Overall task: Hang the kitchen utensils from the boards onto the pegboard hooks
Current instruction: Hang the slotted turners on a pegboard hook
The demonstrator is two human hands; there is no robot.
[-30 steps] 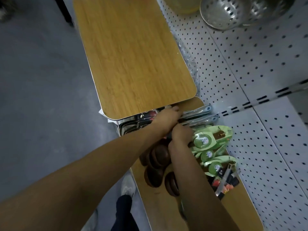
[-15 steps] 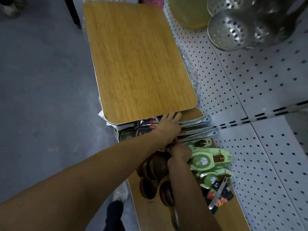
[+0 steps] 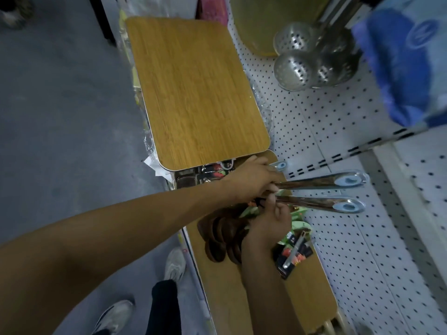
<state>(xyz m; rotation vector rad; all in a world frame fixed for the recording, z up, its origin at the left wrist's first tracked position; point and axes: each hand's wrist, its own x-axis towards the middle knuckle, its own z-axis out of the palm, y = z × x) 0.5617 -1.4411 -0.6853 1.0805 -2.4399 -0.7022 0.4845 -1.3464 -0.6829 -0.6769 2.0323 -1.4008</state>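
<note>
Since 0.5 s ago: two utensils (image 3: 321,183) lifted, handles past the fingers; left hand (image 3: 251,180) grips upper, right hand (image 3: 271,221) pinches lower; working ends hidden

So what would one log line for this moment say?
step: picking up utensils | left hand: grips upper steel handle | right hand: grips lower steel handle | pegboard: not reached

A grey concrete floor (image 3: 60,112) fills the left side under dim light. On the right stands a white perforated wall panel (image 3: 338,250), crossed by 1 slotted metal rail (image 3: 338,155).
</note>
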